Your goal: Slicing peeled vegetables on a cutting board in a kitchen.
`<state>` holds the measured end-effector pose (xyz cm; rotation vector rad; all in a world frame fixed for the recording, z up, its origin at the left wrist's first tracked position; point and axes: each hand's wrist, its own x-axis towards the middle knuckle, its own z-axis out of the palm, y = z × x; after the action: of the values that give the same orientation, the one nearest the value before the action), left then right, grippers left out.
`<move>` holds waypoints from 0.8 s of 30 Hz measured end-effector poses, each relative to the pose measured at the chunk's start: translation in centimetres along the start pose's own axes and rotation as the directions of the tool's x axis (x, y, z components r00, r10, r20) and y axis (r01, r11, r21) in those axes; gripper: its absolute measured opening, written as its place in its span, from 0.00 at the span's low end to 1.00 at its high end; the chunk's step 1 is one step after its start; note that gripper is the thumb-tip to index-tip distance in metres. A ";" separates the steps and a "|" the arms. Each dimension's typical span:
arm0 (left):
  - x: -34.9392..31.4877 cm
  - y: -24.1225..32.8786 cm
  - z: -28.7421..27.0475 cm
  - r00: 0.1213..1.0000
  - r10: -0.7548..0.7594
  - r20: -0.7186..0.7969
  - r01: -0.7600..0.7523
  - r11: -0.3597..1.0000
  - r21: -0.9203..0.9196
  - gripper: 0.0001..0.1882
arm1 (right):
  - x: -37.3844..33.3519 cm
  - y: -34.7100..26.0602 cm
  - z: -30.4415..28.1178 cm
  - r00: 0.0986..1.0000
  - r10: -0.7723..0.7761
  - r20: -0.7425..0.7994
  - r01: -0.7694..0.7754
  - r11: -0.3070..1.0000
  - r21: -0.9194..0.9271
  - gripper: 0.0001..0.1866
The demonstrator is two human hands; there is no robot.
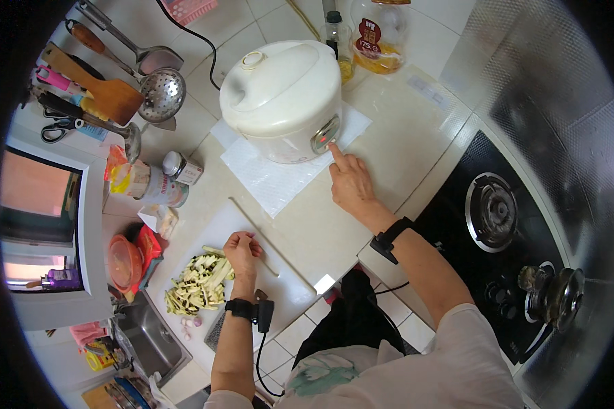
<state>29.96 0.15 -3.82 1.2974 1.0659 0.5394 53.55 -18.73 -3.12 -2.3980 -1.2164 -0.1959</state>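
Note:
A white rice cooker with its lid down stands on a white sheet on the counter. My right hand touches the small control panel on its front with the outstretched index finger, beside a red light. It holds nothing; the other fingers are bent. Over a white cutting board my left hand is loosely curled, with nothing visible in it. A pile of cut eggplant strips lies next to it. Part of a grey blade shows beside my left forearm, its handle not clearly visible.
Ladles, a skimmer and a wooden spatula hang at the upper left. Jars and bags line the left wall near a sink. Bottles stand behind the cooker. At right is a black gas stove with a lidded pot.

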 end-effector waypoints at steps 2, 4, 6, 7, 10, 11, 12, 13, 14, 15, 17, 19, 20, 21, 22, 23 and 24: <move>0.1 0.1 0.0 1.000 0.005 0.005 -0.005 1.000 0.001 0.07 | 0.0 -0.6 -0.3 0.998 0.022 0.055 -0.022 1.000 -0.002 0.10; 0.2 0.0 -0.1 1.000 0.002 -0.010 -0.002 1.000 0.017 0.07 | 0.0 -0.8 -0.8 0.994 0.045 0.103 -0.045 0.999 -0.010 0.11; 0.0 0.2 0.0 1.000 0.008 0.004 -0.008 1.000 0.028 0.08 | -0.4 -0.6 -0.7 0.980 0.082 0.183 -0.087 0.996 0.016 0.11; -0.1 0.4 0.1 1.000 0.010 0.011 -0.011 0.999 0.040 0.08 | -0.6 -0.5 -0.8 0.981 0.085 0.176 -0.088 0.996 0.010 0.11; -0.1 0.4 -0.1 0.998 -0.022 0.062 0.022 1.000 0.004 0.08 | -1.6 -0.5 -1.3 0.995 0.085 0.056 -0.088 0.994 0.060 0.11; -0.2 0.4 -0.4 0.999 -0.019 0.047 0.019 1.000 -0.003 0.08 | -2.0 -0.8 -1.8 0.998 0.054 0.038 -0.057 0.996 0.065 0.11; -0.4 0.6 -0.6 0.997 -0.041 0.072 0.046 0.996 -0.073 0.07 | -2.5 -1.3 -2.2 1.000 0.022 0.022 -0.023 0.997 0.070 0.11; -0.4 0.6 -1.1 0.994 -0.061 0.095 0.074 0.987 -0.144 0.08 | -3.2 -1.9 -2.5 1.000 0.000 0.027 -0.003 0.997 0.076 0.11; -0.4 0.6 -2.0 0.989 -0.061 0.132 0.082 0.984 -0.160 0.08 | -4.0 -2.7 -2.6 0.998 -0.040 0.045 0.035 0.993 0.115 0.10; -0.8 1.4 -2.4 0.993 -0.062 0.100 0.079 0.982 -0.174 0.08 | -4.7 -3.4 -2.9 0.994 -0.085 0.064 0.074 0.985 0.157 0.10; -2.1 2.9 -2.6 0.984 -0.123 0.128 0.159 0.929 -0.334 0.08 | -5.8 -4.6 -3.9 0.982 -0.151 0.110 0.125 0.968 0.217 0.10; -4.2 5.6 -2.9 0.977 -0.150 0.154 0.202 0.882 -0.426 0.08 | -6.8 -6.3 -4.9 0.958 -0.237 0.159 0.185 0.940 0.288 0.10; -4.5 6.1 -3.8 0.983 -0.148 0.108 0.181 0.874 -0.451 0.08 | -7.0 -7.0 -5.3 0.959 -0.215 0.185 0.143 0.930 0.339 0.10; -5.2 6.3 -4.8 0.972 -0.139 0.189 0.216 0.841 -0.495 0.08 | -7.2 -7.9 -5.7 0.957 -0.191 0.219 0.095 0.918 0.385 0.10; -6.0 6.5 -6.1 0.956 -0.120 0.267 0.251 0.807 -0.535 0.09 | -7.0 -9.1 -5.9 0.942 -0.239 0.235 0.130 0.906 0.402 0.10; -6.9 6.6 -7.1 0.965 -0.123 0.230 0.235 0.794 -0.561 0.09 | -7.0 -10.1 -6.3 0.938 -0.230 0.260 0.086 0.879 0.469 0.10; -7.5 6.9 -8.2 0.952 -0.079 0.296 0.255 0.740 -0.623 0.09 | -6.6 -11.2 -6.4 0.933 -0.220 0.284 0.038 0.847 0.530 0.10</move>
<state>21.10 -0.24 5.78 0.6085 0.6702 0.5284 41.13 -20.68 4.03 -1.9142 -1.3693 0.4708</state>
